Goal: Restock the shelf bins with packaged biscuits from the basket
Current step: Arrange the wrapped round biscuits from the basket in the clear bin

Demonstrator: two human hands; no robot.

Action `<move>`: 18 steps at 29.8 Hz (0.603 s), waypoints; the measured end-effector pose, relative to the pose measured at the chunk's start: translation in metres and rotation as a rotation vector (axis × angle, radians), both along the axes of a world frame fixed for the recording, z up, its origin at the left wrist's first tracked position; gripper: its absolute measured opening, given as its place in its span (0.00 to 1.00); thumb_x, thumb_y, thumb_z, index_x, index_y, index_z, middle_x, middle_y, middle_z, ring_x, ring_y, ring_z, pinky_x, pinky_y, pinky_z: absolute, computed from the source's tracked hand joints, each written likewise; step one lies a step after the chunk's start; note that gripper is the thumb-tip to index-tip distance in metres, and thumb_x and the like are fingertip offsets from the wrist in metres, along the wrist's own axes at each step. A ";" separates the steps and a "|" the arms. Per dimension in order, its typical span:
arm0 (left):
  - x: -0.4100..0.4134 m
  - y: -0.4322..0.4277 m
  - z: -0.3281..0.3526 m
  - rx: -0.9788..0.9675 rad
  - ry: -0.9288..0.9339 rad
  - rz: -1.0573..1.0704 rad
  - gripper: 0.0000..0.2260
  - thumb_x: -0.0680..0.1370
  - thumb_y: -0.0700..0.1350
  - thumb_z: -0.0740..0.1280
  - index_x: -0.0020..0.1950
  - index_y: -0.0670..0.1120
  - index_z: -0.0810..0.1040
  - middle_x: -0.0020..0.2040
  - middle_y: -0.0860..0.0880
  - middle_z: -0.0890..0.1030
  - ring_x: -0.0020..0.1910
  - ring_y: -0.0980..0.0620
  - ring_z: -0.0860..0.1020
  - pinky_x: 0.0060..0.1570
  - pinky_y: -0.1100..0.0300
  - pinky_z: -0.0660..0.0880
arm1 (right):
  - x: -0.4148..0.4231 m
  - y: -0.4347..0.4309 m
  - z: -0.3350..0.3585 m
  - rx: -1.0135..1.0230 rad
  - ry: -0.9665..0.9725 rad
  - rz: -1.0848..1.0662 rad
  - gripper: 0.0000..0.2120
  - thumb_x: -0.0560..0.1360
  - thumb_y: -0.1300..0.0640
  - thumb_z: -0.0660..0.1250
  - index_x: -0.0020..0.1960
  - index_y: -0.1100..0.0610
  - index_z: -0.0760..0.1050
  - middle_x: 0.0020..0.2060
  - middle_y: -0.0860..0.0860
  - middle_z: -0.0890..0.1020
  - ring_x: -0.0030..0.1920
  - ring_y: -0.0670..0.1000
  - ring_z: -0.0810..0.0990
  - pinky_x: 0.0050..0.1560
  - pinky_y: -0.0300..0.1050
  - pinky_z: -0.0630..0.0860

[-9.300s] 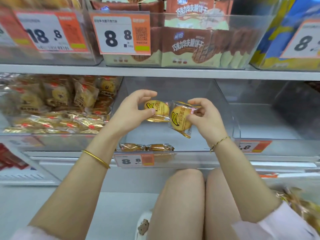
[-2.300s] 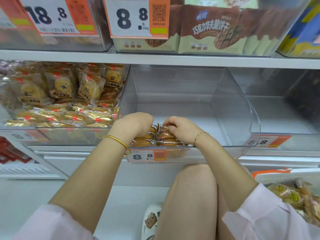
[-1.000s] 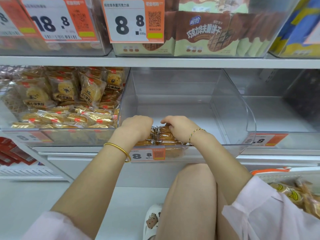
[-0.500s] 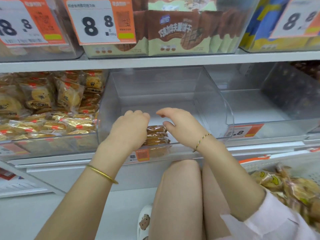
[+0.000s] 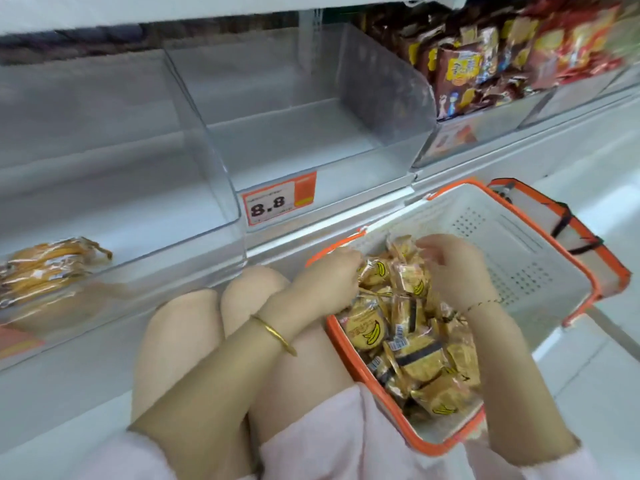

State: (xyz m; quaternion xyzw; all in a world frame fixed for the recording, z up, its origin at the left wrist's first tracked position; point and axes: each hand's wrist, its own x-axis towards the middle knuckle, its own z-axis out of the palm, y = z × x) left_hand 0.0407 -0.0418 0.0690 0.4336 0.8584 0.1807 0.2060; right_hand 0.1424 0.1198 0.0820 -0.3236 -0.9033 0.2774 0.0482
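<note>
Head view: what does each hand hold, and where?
Left hand pinches a banana-print biscuit packet by its wrapper edge. Right hand curls over the pile; its grip cannot be told.

An orange-and-white price label (image 5: 278, 201) marked 8.8 is displayed at centre. Brown snack packets (image 5: 460, 71) and red snack packets (image 5: 581, 46) are piled at upper right. White floor tiles (image 5: 595, 358) are seen lower right.

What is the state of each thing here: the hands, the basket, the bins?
left hand, in the basket, touching a banana pack; grip unclear
right hand, fingers curled over the biscuit packs; grip unclear
basket, packs heaped at its near end, far end bare
left bin, few stacked packs at its front
middle bin, nothing visible inside
right bin, full of snack packs
</note>
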 end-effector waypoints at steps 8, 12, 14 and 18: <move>0.009 0.039 -0.059 -0.219 -0.097 -0.089 0.14 0.73 0.44 0.69 0.54 0.39 0.73 0.52 0.45 0.71 0.53 0.47 0.71 0.55 0.53 0.70 | -0.004 0.034 -0.037 0.063 -0.306 -0.010 0.26 0.73 0.71 0.58 0.67 0.53 0.70 0.63 0.57 0.75 0.61 0.59 0.74 0.58 0.54 0.75; 0.007 0.037 -0.071 -0.218 -0.153 -0.091 0.15 0.71 0.47 0.72 0.53 0.44 0.72 0.50 0.48 0.72 0.50 0.47 0.74 0.49 0.55 0.73 | -0.022 0.024 -0.043 0.132 -0.377 0.163 0.21 0.76 0.61 0.60 0.69 0.52 0.68 0.66 0.54 0.72 0.64 0.59 0.71 0.61 0.56 0.72; 0.007 0.035 -0.074 -0.198 -0.180 -0.084 0.16 0.71 0.46 0.73 0.54 0.45 0.73 0.49 0.50 0.73 0.49 0.48 0.76 0.48 0.56 0.73 | -0.033 0.024 -0.048 0.187 -0.515 0.218 0.20 0.78 0.57 0.59 0.69 0.49 0.66 0.69 0.53 0.68 0.68 0.60 0.66 0.64 0.60 0.68; 0.007 0.034 -0.078 -0.191 -0.184 -0.095 0.15 0.72 0.45 0.73 0.54 0.44 0.73 0.46 0.51 0.72 0.46 0.51 0.72 0.45 0.59 0.70 | -0.039 0.029 -0.056 0.139 -0.666 0.258 0.22 0.77 0.63 0.57 0.69 0.49 0.67 0.66 0.54 0.71 0.70 0.60 0.61 0.63 0.57 0.67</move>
